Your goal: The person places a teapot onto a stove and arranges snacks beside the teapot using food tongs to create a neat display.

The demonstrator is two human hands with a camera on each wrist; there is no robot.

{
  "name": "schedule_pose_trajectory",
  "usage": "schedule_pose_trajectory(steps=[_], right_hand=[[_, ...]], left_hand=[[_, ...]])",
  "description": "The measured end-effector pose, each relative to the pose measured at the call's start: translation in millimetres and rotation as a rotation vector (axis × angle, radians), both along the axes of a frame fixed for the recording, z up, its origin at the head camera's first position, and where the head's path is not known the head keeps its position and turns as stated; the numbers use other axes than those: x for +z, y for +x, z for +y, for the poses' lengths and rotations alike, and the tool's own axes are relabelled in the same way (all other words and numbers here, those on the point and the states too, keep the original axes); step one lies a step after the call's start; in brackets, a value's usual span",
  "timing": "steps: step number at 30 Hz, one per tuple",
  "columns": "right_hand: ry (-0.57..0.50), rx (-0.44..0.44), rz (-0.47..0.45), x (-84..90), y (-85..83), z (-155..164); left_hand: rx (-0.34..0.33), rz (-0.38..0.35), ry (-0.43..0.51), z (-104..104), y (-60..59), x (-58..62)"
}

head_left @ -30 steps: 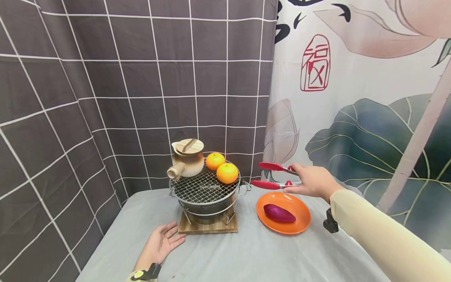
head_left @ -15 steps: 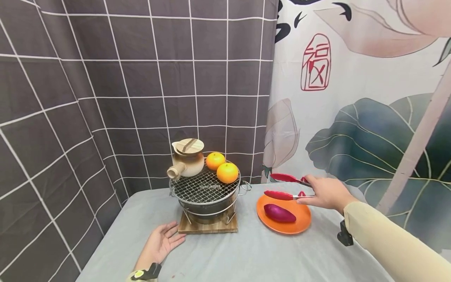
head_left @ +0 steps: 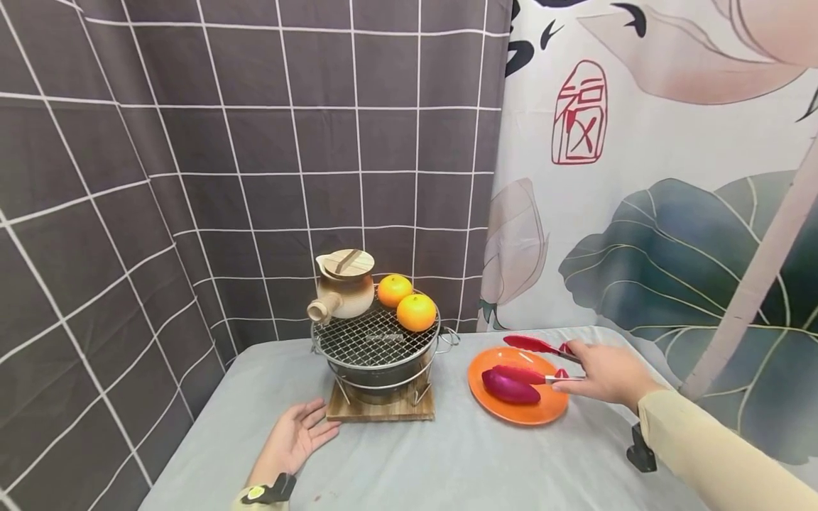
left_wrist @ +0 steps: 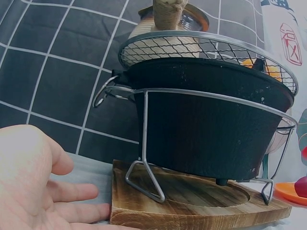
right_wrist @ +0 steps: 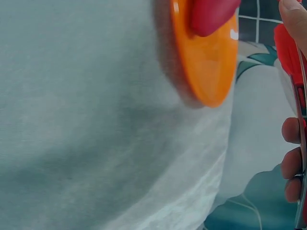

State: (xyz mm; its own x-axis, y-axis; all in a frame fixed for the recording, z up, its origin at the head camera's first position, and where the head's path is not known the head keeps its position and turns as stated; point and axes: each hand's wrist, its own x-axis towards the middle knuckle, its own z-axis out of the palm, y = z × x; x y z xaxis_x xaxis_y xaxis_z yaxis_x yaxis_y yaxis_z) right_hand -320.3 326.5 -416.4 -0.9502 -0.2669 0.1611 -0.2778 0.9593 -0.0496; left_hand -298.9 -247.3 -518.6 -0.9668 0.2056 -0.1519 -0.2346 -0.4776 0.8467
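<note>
My right hand (head_left: 607, 375) grips red-tipped metal tongs (head_left: 533, 358), their two arms spread apart over the orange plate (head_left: 543, 414). A purple sweet potato (head_left: 509, 387) lies on that plate, and the lower tong tip is just above it. In the right wrist view the plate (right_wrist: 208, 72) stands edge-on with my fingers (right_wrist: 290, 160) curled round the tongs' handle. My left hand (head_left: 294, 441) lies palm up and relaxed on the grey cloth beside the wooden board (head_left: 380, 411), seen also in the left wrist view (left_wrist: 33, 191).
A small black stove (head_left: 377, 369) with a wire grill (head_left: 367, 337) stands on the board. On the grill sit a clay teapot (head_left: 341, 287) and two oranges (head_left: 415, 312). Curtains hang close behind the table (head_left: 447, 468).
My right hand has come down and to the right with the tongs, from beside the grill to just over the sweet potato on the plate. The left hand has stayed put.
</note>
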Motion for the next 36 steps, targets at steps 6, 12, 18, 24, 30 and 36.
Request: schedule_pose_trajectory(steps=[6,12,18,24,30,36], right_hand=[[-0.022,0.001,-0.046,-12.6,3.7,3],[-0.024,0.013,-0.058,-19.1,3.8,4],[-0.006,0.021,-0.092,-24.9,4.2,5],[0.007,0.032,-0.099,-27.3,5.7,5],[0.02,0.042,-0.1,-27.1,7.5,3],[0.037,0.062,-0.094,-28.3,8.4,4]], left_hand=[[0.013,-0.009,-0.005,0,-1.7,-2.1],[0.017,-0.003,-0.012,0,-3.2,-0.9],[0.008,0.001,-0.018,0,-2.2,-0.7],[0.0,0.014,-0.014,0,-2.3,-1.6],[0.01,0.014,-0.015,0,-3.2,-1.3],[0.027,-0.006,-0.007,1,-2.5,-2.0]])
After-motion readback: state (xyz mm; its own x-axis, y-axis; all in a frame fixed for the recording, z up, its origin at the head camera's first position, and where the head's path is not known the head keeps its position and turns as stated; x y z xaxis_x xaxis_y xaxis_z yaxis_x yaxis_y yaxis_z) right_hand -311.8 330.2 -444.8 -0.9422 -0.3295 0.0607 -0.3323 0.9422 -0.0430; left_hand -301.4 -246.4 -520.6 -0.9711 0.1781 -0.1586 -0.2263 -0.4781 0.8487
